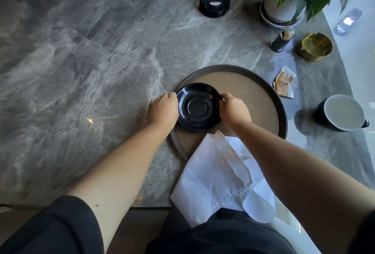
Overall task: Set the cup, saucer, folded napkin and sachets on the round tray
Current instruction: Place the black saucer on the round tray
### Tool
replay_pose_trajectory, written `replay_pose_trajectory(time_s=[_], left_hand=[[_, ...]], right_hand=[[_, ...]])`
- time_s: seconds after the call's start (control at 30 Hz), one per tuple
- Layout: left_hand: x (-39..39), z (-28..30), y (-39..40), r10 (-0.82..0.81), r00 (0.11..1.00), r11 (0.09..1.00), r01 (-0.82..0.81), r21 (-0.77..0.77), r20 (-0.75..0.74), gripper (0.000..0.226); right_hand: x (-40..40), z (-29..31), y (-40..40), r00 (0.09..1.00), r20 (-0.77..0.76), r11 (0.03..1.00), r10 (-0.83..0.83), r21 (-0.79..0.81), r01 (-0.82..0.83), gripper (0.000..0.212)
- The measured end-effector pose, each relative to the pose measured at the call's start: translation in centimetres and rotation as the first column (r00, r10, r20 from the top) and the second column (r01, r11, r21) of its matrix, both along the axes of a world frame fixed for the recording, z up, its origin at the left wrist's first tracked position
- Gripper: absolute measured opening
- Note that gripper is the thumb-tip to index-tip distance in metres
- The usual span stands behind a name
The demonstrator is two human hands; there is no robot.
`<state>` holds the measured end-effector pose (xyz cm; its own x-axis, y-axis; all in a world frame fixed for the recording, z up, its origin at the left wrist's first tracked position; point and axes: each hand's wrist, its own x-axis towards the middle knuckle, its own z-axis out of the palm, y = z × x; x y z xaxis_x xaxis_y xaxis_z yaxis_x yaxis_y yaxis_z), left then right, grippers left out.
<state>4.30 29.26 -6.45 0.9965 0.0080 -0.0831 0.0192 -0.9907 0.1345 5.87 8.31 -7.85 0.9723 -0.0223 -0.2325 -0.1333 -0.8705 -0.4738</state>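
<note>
A glossy black saucer (198, 106) sits over the left part of the round tan tray (261, 99) with a dark rim. My left hand (163, 109) grips the saucer's left edge and my right hand (233, 108) grips its right edge. A white napkin (219, 174) lies over the tray's near rim and hangs past the table edge, under my right forearm. Two brown sachets (284, 84) lie on the table just right of the tray. A dark cup (343, 112) with a pale inside stands further right on the table.
Grey marble table (91, 71). At the back stand a sign holder (215, 0) and a potted plant (284, 0). A toothpick jar (282, 38), a gold bowl (314, 46) and a clear glass object (348, 21) are at the back right.
</note>
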Motion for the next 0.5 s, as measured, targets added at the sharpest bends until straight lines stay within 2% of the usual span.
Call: replay_pose_trajectory(time_s=[0.33, 0.5], left_hand=[[-0.01, -0.72, -0.23, -0.025, 1.0, 0.995, 0.023, 0.093, 0.013, 0.013], [-0.09, 0.15, -0.1, 0.01, 0.999, 0.998, -0.013, 0.066, 0.04, 0.018]], right_hand=[[-0.09, 0.14, -0.08, 1.0, -0.009, 1.0, 0.0, -0.008, 0.0, 0.03], [-0.23, 0.84, -0.73, 1.0, -0.005, 1.0, -0.001, -0.015, 0.001, 0.036]])
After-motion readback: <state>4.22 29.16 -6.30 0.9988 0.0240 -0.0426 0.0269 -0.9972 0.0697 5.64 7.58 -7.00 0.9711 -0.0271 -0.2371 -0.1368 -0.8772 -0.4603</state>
